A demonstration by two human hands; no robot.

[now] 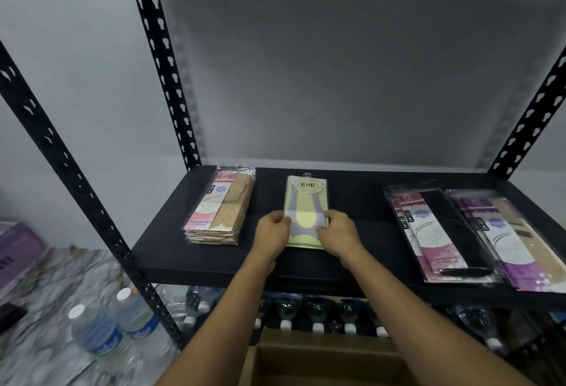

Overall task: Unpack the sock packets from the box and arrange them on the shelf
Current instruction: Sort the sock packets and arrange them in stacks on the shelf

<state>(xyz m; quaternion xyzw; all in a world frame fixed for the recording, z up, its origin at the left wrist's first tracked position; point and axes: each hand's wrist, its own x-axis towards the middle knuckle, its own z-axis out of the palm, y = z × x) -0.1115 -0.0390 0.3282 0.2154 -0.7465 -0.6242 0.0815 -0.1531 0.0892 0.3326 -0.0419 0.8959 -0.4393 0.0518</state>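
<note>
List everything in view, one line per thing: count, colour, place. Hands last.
shelf: one, black, centre
pink packet stack: one stack, pink and beige, left end of shelf
yellow-green packet: one visible, yellow-green and grey, middle of shelf
pink-and-black packets: overlapped, count unclear, right part of shelf
purple packet: one visible, purple and beige, far right of shelf
water bottles: two, clear with blue labels and white caps, marbled surface at left
lower bottles: a row, dark with white caps, under the shelf
cardboard box: one, brown, open, bottom centre
purple box: one, far left edge
left hand: grips the yellow-green packet's left edge
right hand: grips its right edge
</note>
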